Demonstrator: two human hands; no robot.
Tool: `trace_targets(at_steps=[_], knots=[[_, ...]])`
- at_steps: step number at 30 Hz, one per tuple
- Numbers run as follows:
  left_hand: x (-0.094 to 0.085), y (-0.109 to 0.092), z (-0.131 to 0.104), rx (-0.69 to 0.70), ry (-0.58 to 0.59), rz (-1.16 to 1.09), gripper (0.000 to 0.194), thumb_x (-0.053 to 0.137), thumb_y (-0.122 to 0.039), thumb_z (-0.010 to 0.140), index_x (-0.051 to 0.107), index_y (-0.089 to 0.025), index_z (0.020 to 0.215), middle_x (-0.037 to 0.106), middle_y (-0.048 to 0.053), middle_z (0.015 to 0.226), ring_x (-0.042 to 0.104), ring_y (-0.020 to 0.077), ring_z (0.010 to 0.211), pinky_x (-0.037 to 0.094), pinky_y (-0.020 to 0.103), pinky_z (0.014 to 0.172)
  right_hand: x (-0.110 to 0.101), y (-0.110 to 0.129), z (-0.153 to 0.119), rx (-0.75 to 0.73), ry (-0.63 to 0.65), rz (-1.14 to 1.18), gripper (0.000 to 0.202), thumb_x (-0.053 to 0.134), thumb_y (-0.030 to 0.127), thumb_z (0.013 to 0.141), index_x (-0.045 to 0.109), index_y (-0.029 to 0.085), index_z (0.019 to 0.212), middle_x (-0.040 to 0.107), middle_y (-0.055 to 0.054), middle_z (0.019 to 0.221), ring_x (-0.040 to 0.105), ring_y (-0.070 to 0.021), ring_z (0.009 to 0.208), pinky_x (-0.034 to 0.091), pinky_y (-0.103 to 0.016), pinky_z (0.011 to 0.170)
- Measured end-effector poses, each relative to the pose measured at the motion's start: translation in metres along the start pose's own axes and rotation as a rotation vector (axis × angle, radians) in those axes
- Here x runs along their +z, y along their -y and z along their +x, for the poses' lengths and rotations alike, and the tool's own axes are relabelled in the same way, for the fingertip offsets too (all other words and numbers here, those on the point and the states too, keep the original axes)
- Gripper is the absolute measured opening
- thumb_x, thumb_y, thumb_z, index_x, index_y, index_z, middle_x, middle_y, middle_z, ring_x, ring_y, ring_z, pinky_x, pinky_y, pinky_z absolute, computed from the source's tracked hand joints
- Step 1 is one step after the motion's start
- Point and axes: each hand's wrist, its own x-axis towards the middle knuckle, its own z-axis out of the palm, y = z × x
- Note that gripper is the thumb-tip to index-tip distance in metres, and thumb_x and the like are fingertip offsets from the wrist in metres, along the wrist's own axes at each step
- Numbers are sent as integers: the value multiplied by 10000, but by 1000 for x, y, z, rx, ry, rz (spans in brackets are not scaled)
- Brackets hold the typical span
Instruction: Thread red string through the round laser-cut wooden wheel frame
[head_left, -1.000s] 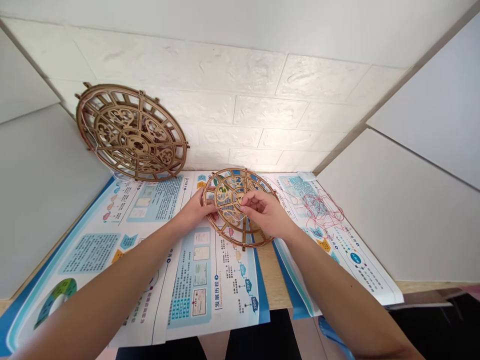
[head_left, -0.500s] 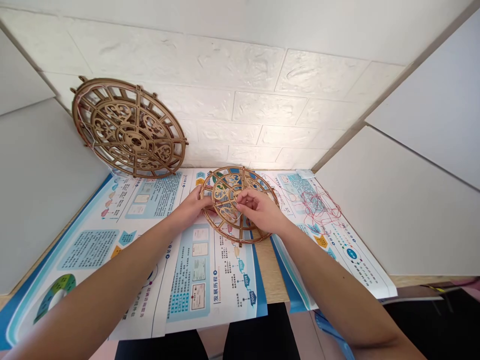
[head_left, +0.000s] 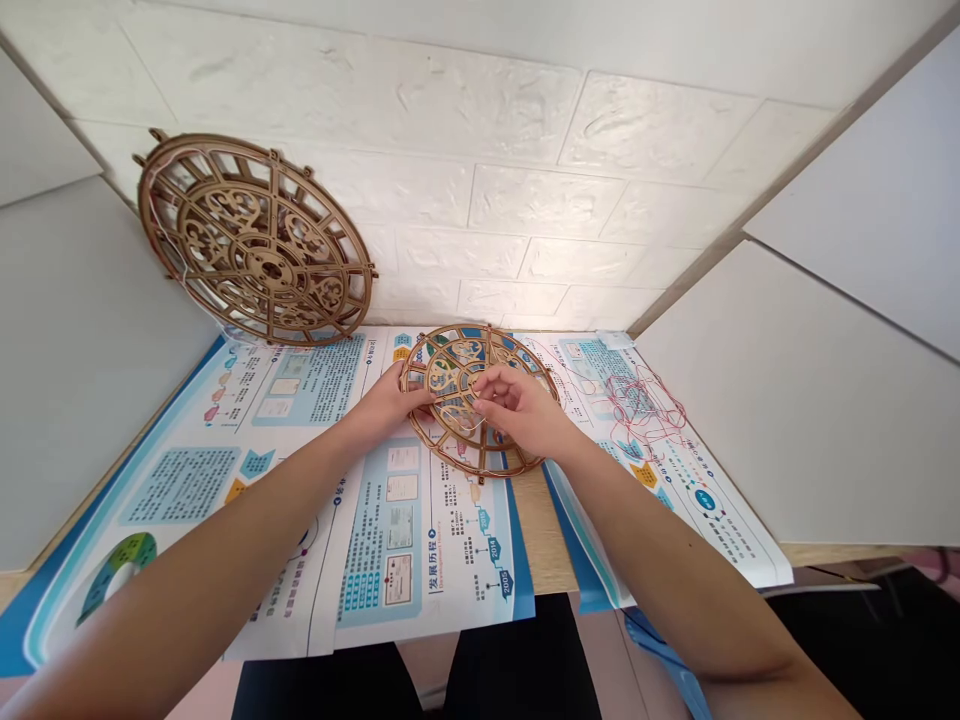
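A round bronze-coloured openwork disc [head_left: 444, 374], with spokes and scroll patterns, is tilted above the printed sheets. My left hand [head_left: 388, 406] grips its left rim, thumb on top and the other fingers partly hidden beneath. Over the middle and right of the disc, my right hand [head_left: 525, 412] is closed with thumb and fingertips pinched. A thin white wire [head_left: 474, 431] runs across the openwork up to those fingertips. Reddish wire lies along parts of the disc's outer rim.
Against the white brick-patterned wall [head_left: 540, 200] leans a larger stack of similar discs [head_left: 270, 268]. Loose red wire [head_left: 646, 408] lies tangled on the right-hand printed sheet [head_left: 739, 540]. White panels [head_left: 840, 400] close in both sides. Bare wood tabletop [head_left: 547, 545] shows between sheets.
The whole view has shifted slightly. My right hand's fingers have lifted and opened a little, still at the wire. My left hand keeps its hold on the rim.
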Motion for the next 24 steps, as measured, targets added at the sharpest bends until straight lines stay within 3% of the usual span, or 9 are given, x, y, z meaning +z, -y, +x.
trace_targets(at_steps=[8,14,24], knots=[[1,-7,-3,-22,46,-83,545,807,-270,699,532,-173,1160,682,76,982,658,200,792,528,306,657,2,6,3,-26,-32,267,331,798,421,816,559,219,924,543,62,707,375,-51,458,303,-229,451],[-2,-3,-1,-96,-24,-120,462,750,-255,731,554,-192,1145,686,79,1006,669,213,840,550,325,692,8,3,5,15,-139,289,383,833,446,773,552,212,885,536,67,691,387,-49,465,286,-228,456],[-4,-3,-1,-86,17,-119,501,763,-263,717,555,-190,1167,695,80,1012,671,213,862,542,342,749,2,5,6,28,-210,316,396,864,420,739,554,208,864,530,72,660,395,-49,455,251,-230,460]])
